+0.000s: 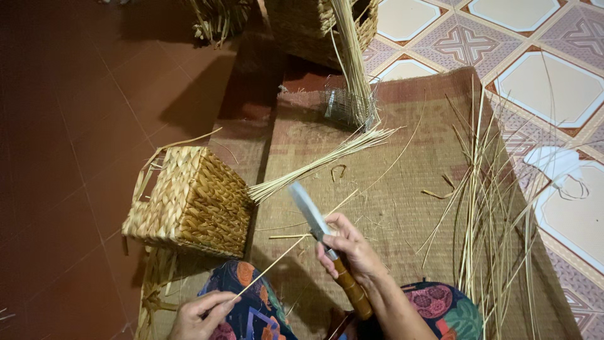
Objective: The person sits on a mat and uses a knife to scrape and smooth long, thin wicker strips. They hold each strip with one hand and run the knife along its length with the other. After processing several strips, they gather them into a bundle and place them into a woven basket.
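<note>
two bare hands work over a woven floor mat [402, 208], seen from the head camera looking down. the right hand [349, 249] is clenched around the wooden handle of a knife [318, 223]; the fingers wrap the handle fully and the thumb lies along its top. the pale blade rises up and to the left, away from the fingertips. the left hand [198, 315], at the lower edge, pinches the near end of a thin straw strip [283, 255] between thumb and forefinger, the other fingers curled in loosely. the strip runs up and to the right from those fingers and meets the knife just beside the right fingertips, where blade joins handle.

no packages, labels or signs are in sight.

above the left fingers, well apart from them, a small square woven basket [192, 201] lies on its side. a bundle of straw strands [321, 160] fans from the basket's right edge, passing just above the blade tip. farther up stands a larger woven basket [311, 25] with an upright sheaf of stalks [355, 63]. right of the right hand, loose long stalks [491, 208] lie scattered across the mat. patterned floor tiles [553, 82] show past the mat's right edge. colourful printed fabric [251, 308] covers the knees between the two hands.
</note>
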